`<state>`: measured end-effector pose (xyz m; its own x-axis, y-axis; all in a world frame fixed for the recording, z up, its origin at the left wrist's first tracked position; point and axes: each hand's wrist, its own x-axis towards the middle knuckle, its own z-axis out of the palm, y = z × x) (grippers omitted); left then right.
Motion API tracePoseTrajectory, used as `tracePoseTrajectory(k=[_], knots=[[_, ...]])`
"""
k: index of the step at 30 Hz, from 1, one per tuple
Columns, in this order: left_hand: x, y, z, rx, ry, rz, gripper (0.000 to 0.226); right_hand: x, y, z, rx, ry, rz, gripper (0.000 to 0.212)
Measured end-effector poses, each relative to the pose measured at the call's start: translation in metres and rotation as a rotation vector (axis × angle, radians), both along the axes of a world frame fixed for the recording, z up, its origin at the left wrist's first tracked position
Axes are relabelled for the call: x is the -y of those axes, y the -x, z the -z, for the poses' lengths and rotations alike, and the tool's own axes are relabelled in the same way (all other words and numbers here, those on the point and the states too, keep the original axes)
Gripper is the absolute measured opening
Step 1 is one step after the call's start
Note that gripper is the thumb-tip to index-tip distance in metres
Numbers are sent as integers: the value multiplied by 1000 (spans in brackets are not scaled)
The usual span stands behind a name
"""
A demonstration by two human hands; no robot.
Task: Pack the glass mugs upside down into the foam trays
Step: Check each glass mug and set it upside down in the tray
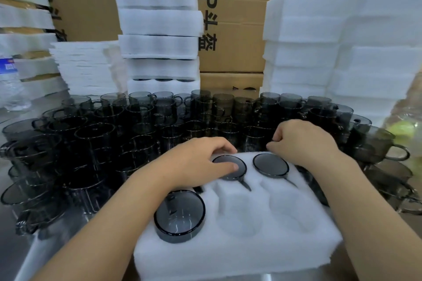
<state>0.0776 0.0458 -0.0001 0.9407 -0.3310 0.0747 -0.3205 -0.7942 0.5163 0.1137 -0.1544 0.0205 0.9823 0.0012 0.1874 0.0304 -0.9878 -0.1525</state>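
Cardboard boxes (pixel 239 29) and stacks of white foam (pixel 157 23) walled in a steel table (pixel 11 253), where crowded ranks of smoky grey glass mugs (pixel 91 139) left little free room around a soft foam tray (pixel 228 255) at the near edge. Three mugs sat base-up in its round pockets. The left hand (pixel 201 162) gripped a far-row mug (pixel 226 171). The right hand (pixel 301 141) was curled at the tray's far edge, its hold unclear.

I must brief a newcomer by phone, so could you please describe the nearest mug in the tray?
Find the white foam tray in front of the crowd of dark glass mugs. Its near left slot holds an upside-down mug. It is alone in the near row and stands proud of the foam, while the two behind sit sunk.
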Motion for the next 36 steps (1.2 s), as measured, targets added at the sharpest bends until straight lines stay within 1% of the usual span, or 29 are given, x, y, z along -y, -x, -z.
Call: tracePoseTrajectory(k=[2, 5, 6, 8, 11, 15, 18, 23, 29, 33, 36], knots=[[0, 0, 0, -2, 7, 3, 28, -4, -3, 5, 31, -8, -32, 19], [-1, 0, 1, -8, 26, 10, 27, -10, -2, 6, 61, -34, -68, 25], [-1, -1, 2, -8, 31, 10, 27, -10, -1, 6, 56, -22, -61, 26], [-2, -1, 2, -8, 37, 8, 27, -7, 2, 2, 41, 69, -4, 29], [-3, -2, 3, -14, 37, 13, 28, 4, 10, -7, -8, 196, 103, 33], [-3, -2, 3, -11, 45, 7, 26, 14, 19, -13, -160, 230, 134, 37], [-3, -2, 4, -13, 43, 3, 24, 19, 18, -15, -248, 190, 104, 33], [-3, -2, 4, -7, 40, 5, 25, 30, 13, -19, -260, 39, 78, 34], [-4, -3, 5, -1, 34, 10, 24, 35, 16, -27, -377, -102, 13, 20], [-4, -4, 6, -4, 42, 10, 23, 29, 21, -27, -401, -30, -61, 23], [-5, -5, 7, -16, 50, 10, 22, 26, 27, -30, -386, 61, -89, 31]])
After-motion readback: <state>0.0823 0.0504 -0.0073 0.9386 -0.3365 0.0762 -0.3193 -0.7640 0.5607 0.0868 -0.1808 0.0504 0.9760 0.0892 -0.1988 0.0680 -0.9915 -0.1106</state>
